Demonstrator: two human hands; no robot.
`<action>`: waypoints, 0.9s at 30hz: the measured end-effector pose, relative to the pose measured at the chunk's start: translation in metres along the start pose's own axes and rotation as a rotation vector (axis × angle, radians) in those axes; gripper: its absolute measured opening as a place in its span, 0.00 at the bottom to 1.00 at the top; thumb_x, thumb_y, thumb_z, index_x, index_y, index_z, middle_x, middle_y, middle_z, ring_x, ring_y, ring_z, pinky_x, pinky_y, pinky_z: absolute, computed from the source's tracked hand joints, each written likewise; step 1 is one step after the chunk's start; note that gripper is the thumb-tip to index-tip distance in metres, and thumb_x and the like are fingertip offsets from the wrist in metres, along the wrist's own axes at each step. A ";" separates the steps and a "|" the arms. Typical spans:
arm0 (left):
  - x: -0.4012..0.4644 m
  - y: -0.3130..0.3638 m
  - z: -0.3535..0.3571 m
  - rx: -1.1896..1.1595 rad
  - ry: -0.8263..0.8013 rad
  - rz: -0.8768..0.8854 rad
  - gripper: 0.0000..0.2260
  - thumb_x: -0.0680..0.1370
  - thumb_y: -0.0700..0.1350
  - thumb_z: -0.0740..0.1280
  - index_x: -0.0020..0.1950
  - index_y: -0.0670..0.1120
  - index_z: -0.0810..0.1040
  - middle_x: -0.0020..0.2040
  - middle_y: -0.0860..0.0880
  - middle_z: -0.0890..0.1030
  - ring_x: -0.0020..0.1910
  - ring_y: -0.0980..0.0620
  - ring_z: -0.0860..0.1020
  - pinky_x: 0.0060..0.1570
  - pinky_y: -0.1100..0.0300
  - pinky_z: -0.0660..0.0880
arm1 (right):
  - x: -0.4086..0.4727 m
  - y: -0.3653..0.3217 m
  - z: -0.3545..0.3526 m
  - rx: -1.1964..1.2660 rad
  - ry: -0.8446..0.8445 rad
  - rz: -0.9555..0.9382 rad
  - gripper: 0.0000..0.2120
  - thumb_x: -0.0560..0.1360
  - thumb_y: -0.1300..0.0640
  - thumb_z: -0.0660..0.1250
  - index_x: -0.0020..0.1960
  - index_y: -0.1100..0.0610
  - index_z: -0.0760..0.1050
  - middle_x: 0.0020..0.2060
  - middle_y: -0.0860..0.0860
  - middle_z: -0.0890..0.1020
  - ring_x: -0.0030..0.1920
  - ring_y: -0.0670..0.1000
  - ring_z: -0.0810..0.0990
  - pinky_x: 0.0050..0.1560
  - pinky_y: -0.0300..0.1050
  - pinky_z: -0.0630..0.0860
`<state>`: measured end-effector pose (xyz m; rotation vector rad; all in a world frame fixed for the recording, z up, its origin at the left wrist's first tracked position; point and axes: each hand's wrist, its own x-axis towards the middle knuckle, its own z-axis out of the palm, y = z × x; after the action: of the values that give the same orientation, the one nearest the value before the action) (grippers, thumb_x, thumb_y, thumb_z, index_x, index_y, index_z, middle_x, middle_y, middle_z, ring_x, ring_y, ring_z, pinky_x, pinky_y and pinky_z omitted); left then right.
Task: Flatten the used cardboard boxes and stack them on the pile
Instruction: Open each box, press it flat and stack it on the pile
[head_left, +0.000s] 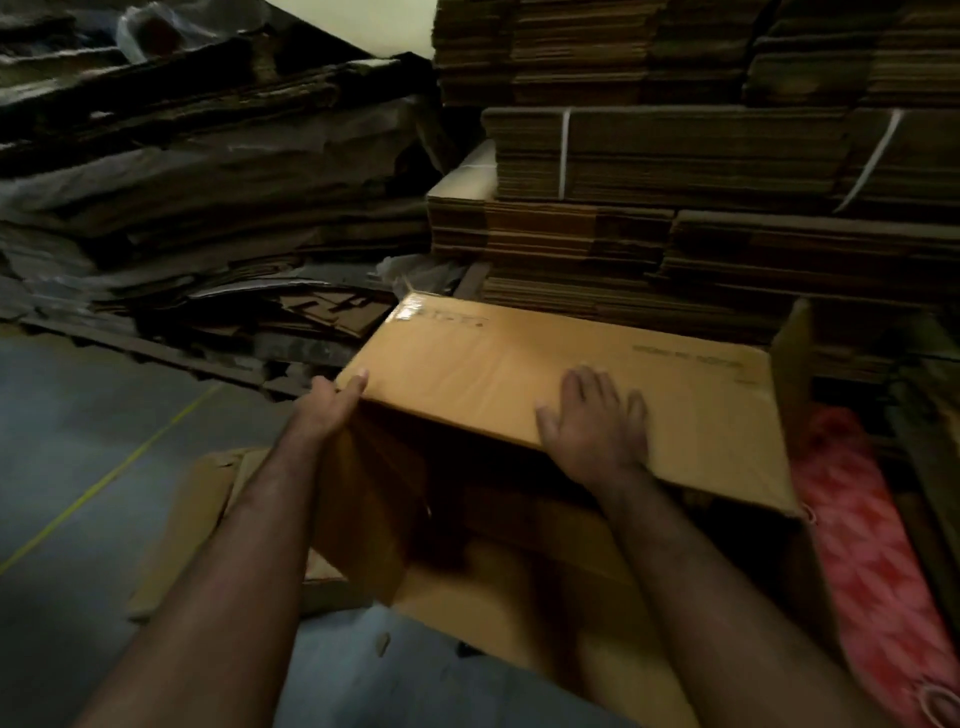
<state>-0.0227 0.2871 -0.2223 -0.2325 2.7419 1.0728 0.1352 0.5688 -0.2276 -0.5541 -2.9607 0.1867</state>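
My right hand (592, 421) lies flat, fingers spread on the box (519, 374); my left hand (332, 400) grips its near-left corner, thumb on top

The print on the cardboard box (571, 374) is too blurred to read. Its panel hides the left hand's (332, 402) fingers.
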 end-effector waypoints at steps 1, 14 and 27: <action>0.014 -0.006 0.001 -0.022 0.016 -0.025 0.34 0.80 0.63 0.63 0.75 0.39 0.65 0.72 0.35 0.70 0.68 0.34 0.71 0.65 0.43 0.71 | 0.005 -0.013 0.010 0.008 -0.005 0.004 0.33 0.82 0.38 0.50 0.81 0.54 0.56 0.80 0.54 0.60 0.80 0.56 0.57 0.77 0.65 0.53; 0.139 -0.216 0.106 0.020 -0.336 -0.192 0.25 0.73 0.62 0.71 0.51 0.40 0.76 0.52 0.29 0.80 0.48 0.30 0.81 0.47 0.39 0.80 | 0.003 -0.071 0.246 0.096 -0.505 0.239 0.34 0.84 0.38 0.42 0.83 0.52 0.35 0.82 0.49 0.36 0.81 0.52 0.35 0.78 0.65 0.36; 0.127 -0.149 0.107 -0.153 -0.682 -0.075 0.21 0.84 0.55 0.63 0.74 0.48 0.70 0.68 0.31 0.73 0.64 0.31 0.74 0.62 0.37 0.72 | 0.052 -0.052 0.146 -0.085 -0.378 0.323 0.50 0.77 0.37 0.66 0.83 0.51 0.36 0.83 0.51 0.40 0.82 0.54 0.40 0.76 0.72 0.47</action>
<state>-0.1022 0.2425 -0.4260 0.0157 2.0359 1.0896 0.0478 0.5257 -0.3588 -1.1239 -3.2270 0.2174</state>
